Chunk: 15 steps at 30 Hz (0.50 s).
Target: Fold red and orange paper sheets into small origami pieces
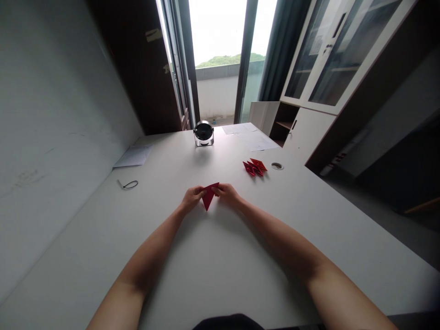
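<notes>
Between my two hands is a red folded paper triangle (208, 197), its point hanging down toward me. My left hand (193, 197) pinches its left corner with thumb and fingers. At the upper right corner, my right hand (227, 192) grips it the same way, thumb on the near face. The fingers behind the paper are partly hidden. Further off to the right, several red folded paper pieces (253, 168) lie close together on the white table (227, 266).
A round black device on a metal stand (204, 133) stands at the table's far side. White papers (252, 136) lie at the back right, another sheet (133, 156) at the left. A dark looped cord (130, 184) rests left. A cable hole (277, 166) pierces the tabletop.
</notes>
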Each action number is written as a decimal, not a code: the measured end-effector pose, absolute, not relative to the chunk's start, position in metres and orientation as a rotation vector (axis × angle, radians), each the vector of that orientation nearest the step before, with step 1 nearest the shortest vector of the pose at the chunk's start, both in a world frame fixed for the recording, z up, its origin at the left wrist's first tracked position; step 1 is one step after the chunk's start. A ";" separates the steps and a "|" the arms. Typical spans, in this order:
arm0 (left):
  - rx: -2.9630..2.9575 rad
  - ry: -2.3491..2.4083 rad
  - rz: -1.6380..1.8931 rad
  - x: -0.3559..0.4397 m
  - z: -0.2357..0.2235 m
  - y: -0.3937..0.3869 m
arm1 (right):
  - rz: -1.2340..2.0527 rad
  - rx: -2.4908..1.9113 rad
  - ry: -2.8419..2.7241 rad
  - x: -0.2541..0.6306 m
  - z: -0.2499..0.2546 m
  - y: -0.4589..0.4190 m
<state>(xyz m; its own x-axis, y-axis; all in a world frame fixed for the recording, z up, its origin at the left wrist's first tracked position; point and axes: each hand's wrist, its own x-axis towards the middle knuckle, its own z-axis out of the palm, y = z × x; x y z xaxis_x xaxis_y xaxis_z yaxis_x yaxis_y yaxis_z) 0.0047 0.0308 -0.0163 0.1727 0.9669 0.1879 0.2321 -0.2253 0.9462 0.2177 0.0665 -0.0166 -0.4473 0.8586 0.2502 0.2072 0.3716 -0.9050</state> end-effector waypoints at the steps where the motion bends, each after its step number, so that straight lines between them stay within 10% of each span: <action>1: 1.627 1.171 1.114 0.005 -0.016 0.031 | 1.076 -0.931 -1.861 0.218 -0.017 0.067; 15: 1.635 1.146 1.046 0.007 -0.013 0.028 | 0.887 -0.962 -1.762 0.221 -0.015 0.068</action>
